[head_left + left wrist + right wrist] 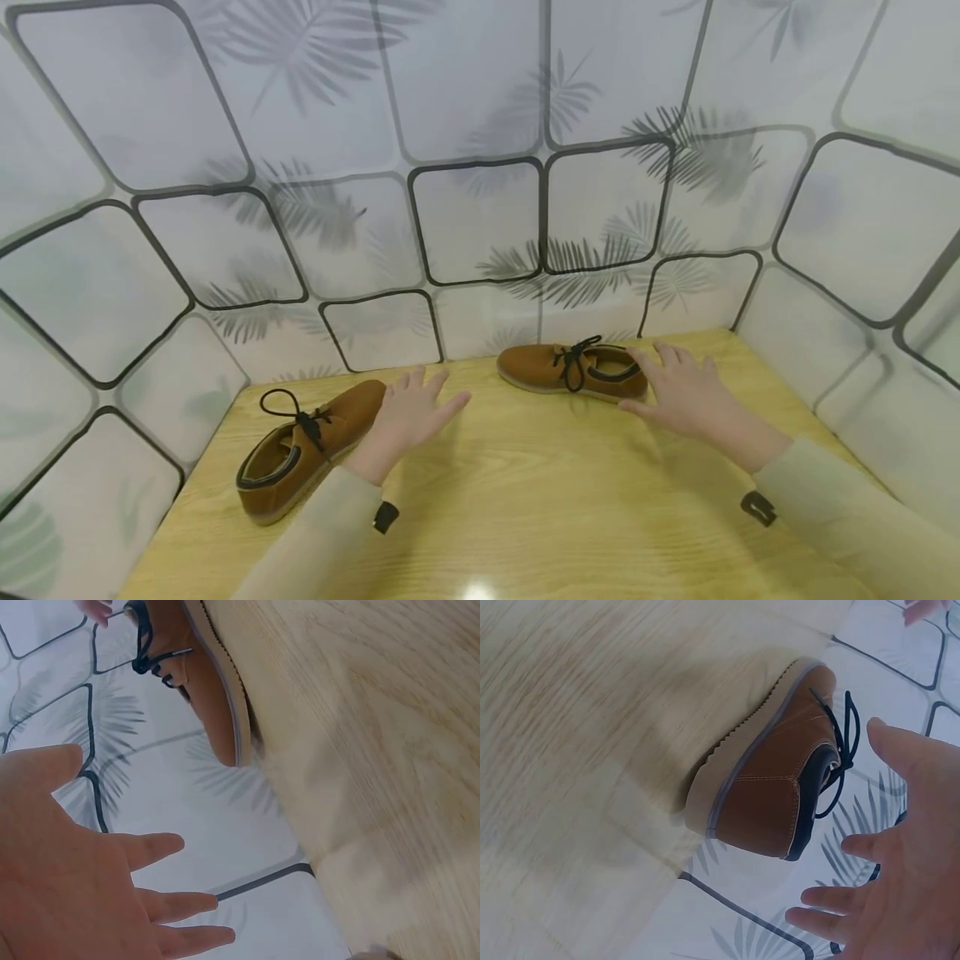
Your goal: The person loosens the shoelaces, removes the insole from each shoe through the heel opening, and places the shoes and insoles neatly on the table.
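Two brown lace-up shoes with dark laces stand on the wooden table. The left shoe [351, 414] points its toe away to the right, and my left hand [411, 415] is beside that toe, fingers spread and holding nothing. By the back wall, the right shoe [531, 363] has its toe to the left. My right hand [686, 395] is at its heel with fingers spread; the head view does not settle whether they touch. In the right wrist view, a gap separates the hand [911, 840] from this shoe [761, 806]. The left wrist view shows the same shoe [214, 705] beyond my left fingers.
Pale cloth with a leaf and dark-line pattern [480, 221] rises behind the table and along both sides. Wood-grain tabletop [525, 492] lies between and in front of the shoes. A dark clip-like piece [386, 517] is at the left sleeve, another [759, 507] at the right.
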`<move>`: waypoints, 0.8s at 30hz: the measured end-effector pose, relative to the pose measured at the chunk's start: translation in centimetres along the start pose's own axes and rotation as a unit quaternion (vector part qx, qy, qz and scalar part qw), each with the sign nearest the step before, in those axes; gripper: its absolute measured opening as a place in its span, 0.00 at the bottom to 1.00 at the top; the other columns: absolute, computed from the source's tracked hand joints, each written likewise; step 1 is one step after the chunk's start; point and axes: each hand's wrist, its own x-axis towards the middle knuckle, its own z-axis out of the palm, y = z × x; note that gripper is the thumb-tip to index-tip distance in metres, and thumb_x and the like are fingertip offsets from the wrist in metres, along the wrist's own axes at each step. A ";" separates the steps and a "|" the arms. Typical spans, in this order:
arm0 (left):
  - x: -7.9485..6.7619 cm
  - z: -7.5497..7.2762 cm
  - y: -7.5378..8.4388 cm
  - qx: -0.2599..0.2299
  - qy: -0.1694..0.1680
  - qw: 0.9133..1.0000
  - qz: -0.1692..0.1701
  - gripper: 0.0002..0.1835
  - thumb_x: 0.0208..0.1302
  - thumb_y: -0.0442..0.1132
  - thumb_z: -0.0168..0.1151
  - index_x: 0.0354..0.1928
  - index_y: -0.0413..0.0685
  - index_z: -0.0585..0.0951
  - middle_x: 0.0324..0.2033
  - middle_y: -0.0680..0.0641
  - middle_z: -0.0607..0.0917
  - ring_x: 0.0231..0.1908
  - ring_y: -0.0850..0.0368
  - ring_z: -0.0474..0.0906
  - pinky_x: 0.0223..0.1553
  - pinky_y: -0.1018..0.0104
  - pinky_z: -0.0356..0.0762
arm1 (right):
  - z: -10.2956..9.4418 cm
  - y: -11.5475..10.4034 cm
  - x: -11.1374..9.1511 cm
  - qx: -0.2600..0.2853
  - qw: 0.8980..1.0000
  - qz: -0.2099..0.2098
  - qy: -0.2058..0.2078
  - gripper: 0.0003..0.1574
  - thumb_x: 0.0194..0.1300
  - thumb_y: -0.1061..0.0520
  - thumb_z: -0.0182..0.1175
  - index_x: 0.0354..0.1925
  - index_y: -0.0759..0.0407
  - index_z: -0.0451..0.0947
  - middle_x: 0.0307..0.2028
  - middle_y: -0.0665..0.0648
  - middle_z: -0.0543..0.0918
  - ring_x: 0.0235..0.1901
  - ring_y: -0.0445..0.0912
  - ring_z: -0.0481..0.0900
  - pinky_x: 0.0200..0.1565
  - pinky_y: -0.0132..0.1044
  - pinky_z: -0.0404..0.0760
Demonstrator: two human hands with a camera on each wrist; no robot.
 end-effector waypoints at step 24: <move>3.6 1.9 1.4 -0.117 -0.023 0.993 -0.003 0.41 0.81 0.67 0.41 0.76 0.39 0.71 0.74 0.33 0.73 0.74 0.32 0.69 0.76 0.36 0.68 | 0.8 0.7 1.7 0.025 0.999 0.029 0.010 0.47 0.78 0.35 0.57 0.75 0.70 0.65 0.55 0.79 0.80 0.52 0.71 0.82 0.50 0.67 0.85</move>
